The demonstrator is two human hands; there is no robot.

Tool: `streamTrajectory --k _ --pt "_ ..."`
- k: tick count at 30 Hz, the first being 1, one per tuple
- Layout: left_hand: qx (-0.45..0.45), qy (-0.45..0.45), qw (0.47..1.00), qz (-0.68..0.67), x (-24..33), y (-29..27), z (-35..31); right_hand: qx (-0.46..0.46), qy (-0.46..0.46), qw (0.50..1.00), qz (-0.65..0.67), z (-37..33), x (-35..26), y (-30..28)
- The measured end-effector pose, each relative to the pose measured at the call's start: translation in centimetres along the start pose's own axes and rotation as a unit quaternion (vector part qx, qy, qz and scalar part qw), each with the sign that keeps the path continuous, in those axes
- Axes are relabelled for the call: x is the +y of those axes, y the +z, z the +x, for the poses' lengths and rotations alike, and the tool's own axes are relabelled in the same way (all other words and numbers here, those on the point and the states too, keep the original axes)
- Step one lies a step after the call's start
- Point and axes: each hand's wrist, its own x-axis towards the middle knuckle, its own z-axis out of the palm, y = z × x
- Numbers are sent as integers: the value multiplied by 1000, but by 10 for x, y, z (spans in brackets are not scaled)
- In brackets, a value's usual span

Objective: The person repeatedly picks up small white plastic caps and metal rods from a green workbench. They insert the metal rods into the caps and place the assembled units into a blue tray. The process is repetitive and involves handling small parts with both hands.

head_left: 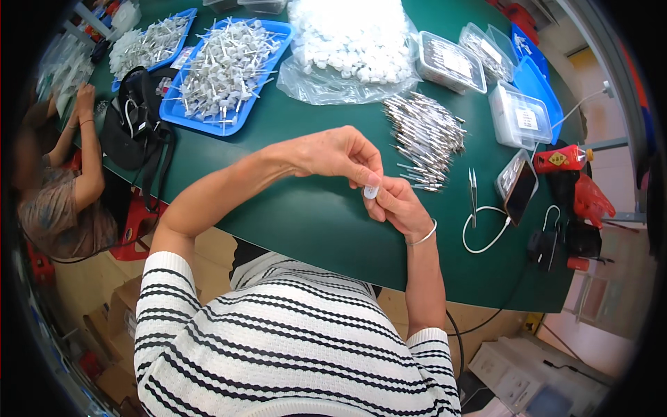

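Note:
My left hand [339, 154] and my right hand [401, 206] meet above the near middle of the green table. Both are closed in a pinch on a small white plastic cap [371, 191], which shows between the fingertips. Whether a metal pin sits inside the cap is hidden by the fingers. Just beyond my right hand lies a heap of slim metal pins [427, 132]. Farther back, a clear plastic bag [306, 87] spills over with loose white caps [354, 48].
A blue tray [240, 125] holds white-headed pins, with another blue tray [187, 21] behind it. Tweezers [473, 198], a white cable [479, 249], a phone [518, 198] and clear boxes [451, 64] stand rightward. A black bag [128, 135] and another person [69, 201] are at left.

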Motion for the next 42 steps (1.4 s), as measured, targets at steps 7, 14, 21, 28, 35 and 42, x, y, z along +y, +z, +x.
streamTrajectory --k 7,14,21,28,35,42 --pt "154 69 984 -54 -16 5 -68 258 -177 789 -529 -12 -28 41" --pt "676 143 601 402 -7 -58 -174 391 -146 576 -703 -55 -13 0" --pt "659 17 501 561 -67 -141 -214 387 -166 575 -701 -50 -10 -4" --pt "737 72 497 453 -30 -109 -174 383 -137 578 -708 -54 -16 -13" --pt "454 226 691 514 -16 -76 -18 367 -178 583 -703 -38 -14 -5" --pt "394 160 685 591 -44 -120 58 382 -186 581 -694 -58 -24 -13"
